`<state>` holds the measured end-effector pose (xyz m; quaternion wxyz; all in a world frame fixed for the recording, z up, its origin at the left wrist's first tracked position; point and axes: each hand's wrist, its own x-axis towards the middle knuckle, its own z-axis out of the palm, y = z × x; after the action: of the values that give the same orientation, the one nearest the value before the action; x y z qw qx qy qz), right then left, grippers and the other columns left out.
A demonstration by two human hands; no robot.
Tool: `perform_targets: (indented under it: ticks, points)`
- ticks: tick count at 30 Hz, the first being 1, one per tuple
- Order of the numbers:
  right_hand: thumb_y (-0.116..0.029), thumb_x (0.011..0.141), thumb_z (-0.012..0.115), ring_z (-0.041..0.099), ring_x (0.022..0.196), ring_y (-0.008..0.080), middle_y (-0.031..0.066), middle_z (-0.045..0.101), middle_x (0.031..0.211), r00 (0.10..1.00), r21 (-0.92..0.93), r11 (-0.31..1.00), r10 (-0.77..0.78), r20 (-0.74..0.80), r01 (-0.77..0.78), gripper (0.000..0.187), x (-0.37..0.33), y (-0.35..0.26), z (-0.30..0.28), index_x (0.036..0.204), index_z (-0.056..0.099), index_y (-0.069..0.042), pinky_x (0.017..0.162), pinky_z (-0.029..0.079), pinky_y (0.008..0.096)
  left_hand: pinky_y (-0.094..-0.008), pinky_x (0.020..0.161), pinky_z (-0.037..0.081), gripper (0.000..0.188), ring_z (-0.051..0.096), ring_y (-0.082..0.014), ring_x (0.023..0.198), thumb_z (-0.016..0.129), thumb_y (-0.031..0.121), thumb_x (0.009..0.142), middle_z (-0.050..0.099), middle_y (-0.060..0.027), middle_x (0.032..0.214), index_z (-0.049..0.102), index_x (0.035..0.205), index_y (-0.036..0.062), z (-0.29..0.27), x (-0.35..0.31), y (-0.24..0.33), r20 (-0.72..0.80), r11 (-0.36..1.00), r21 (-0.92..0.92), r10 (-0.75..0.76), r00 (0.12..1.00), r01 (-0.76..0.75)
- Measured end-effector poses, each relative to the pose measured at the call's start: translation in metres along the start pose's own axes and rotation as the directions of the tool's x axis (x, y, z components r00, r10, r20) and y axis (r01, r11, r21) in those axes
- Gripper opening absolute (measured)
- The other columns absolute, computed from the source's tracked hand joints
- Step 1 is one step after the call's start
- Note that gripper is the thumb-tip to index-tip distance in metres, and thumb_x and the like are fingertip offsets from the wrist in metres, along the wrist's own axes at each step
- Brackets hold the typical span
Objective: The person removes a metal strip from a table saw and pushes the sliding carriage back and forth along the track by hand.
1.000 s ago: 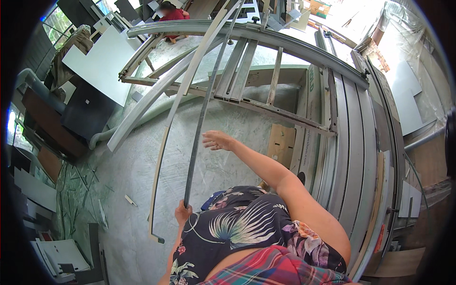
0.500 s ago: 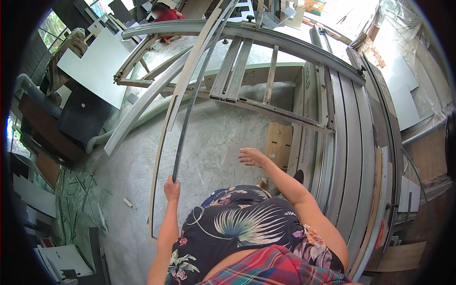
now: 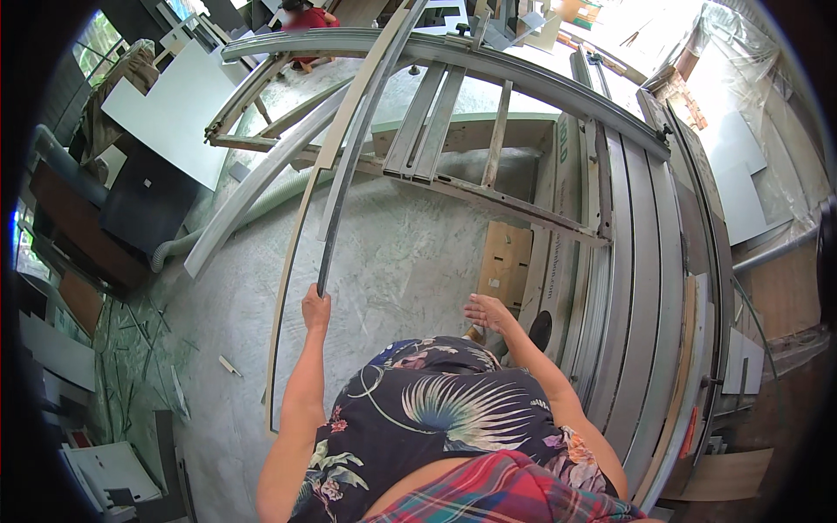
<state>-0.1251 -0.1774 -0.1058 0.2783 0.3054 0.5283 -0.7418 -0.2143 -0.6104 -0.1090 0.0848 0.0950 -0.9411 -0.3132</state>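
- at the bottom of the frame, a red plaid cloth (image 3: 488, 492) and a dark floral-print top (image 3: 462, 410) cover the wearer.
- the left hand (image 3: 316, 307), left of centre, is closed around the lower end of a long narrow strip, dark grey below and light grey above (image 3: 326, 266); the strip slants up to the top edge, crossing in front of a metal frame.
- the right hand (image 3: 488, 312), right of centre, is open and holds nothing, its fingers pointing left.
- just left of the gripped strip, a long thin beige-edged strip (image 3: 286, 288) runs nearly alongside, its lower end near the grey concrete floor (image 3: 410, 244).
- just beyond the right hand, a light-brown slotted board (image 3: 506, 261).
- on the right, a grey slatted metal bed (image 3: 645, 288).
- across the upper middle, the grey metal frame with a curved-looking rail (image 3: 540, 77).
- at upper left, a large white panel (image 3: 166, 113); farther, a crouching person in red (image 3: 305, 19).
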Motion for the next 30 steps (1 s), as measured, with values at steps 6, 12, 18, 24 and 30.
perform_targets:
  ticks: [6, 12, 18, 24, 30]
  points:
    - [-0.04, 0.084, 0.062, 0.056, 0.105, 0.027, 0.02, 0.051, 0.126, 1.0, 0.007, 1.0, -0.011, -0.006, 0.011, 0.064, 0.003, 0.011, -0.008, 0.13, 0.039, -0.002, 0.084, 0.045, 0.0372, -0.0473, 0.068, 0.047, 0.026, 0.062, -0.0375, 0.078, 0.061, 0.017, 0.075, 0.064, -0.0194, 0.081, 0.057, 0.097, 0.004, 0.01, 0.018, 0.0, -0.005, 0.992, 0.087, -0.092, 0.996, 0.092]
    - [-0.035, 0.087, 0.059, 0.059, 0.091, 0.0208, 0.0123, 0.056, 0.113, 0.997, 0.041, 0.999, 0.0, -0.073, 0.003, 0.048, -0.002, 0.018, -0.02, 0.123, 0.047, -0.007, 0.075, 0.049, 0.031, -0.0465, 0.079, 0.046, 0.052, 0.059, -0.0337, 0.096, 0.069, 0.027, 0.072, 0.062, -0.0154, 0.103, 0.051, 0.116, 0.0064, -0.003, 0.019, 0.04, -0.019, 0.977, 0.211, -0.03, 0.999, 0.033]
    - [-0.037, 0.087, 0.058, 0.059, 0.094, 0.0217, 0.0115, 0.056, 0.115, 0.996, 0.07, 0.997, 0.032, -0.083, -0.026, 0.051, -0.007, 0.023, -0.03, 0.126, 0.046, -0.007, 0.077, 0.047, 0.0322, -0.0412, 0.091, 0.042, 0.033, 0.053, -0.0294, 0.107, 0.064, 0.015, 0.079, 0.057, -0.0144, 0.111, 0.055, 0.11, 0.0058, -0.101, 0.036, 0.182, -0.5, 0.875, -0.111, 0.361, 0.787, -0.471]
    - [-0.037, 0.087, 0.058, 0.059, 0.097, 0.0219, 0.0121, 0.057, 0.117, 0.995, 0.072, 0.997, 0.01, -0.095, -0.003, 0.051, -0.014, 0.017, -0.03, 0.126, 0.046, -0.006, 0.079, 0.047, 0.0326, -0.0417, 0.091, 0.041, 0.02, 0.049, -0.0355, 0.113, 0.048, 0.015, 0.088, 0.05, -0.0176, 0.124, 0.054, 0.105, 0.0058, -0.245, -0.021, 0.331, -0.482, 0.026, -0.763, 0.643, 0.595, -0.645]
    - [-0.038, 0.085, 0.061, 0.061, 0.092, 0.0209, 0.0113, 0.059, 0.112, 0.989, 0.067, 0.994, -0.074, -0.129, 0.083, 0.047, -0.024, 0.034, -0.039, 0.12, 0.048, -0.009, 0.074, 0.049, 0.0319, -0.0436, 0.096, 0.041, 0.023, 0.049, -0.032, 0.109, 0.06, 0.037, 0.086, 0.054, -0.0191, 0.112, 0.06, 0.087, 0.0139, -0.257, -0.115, 0.408, -0.547, -0.539, -0.814, 0.585, 0.598, -0.218]
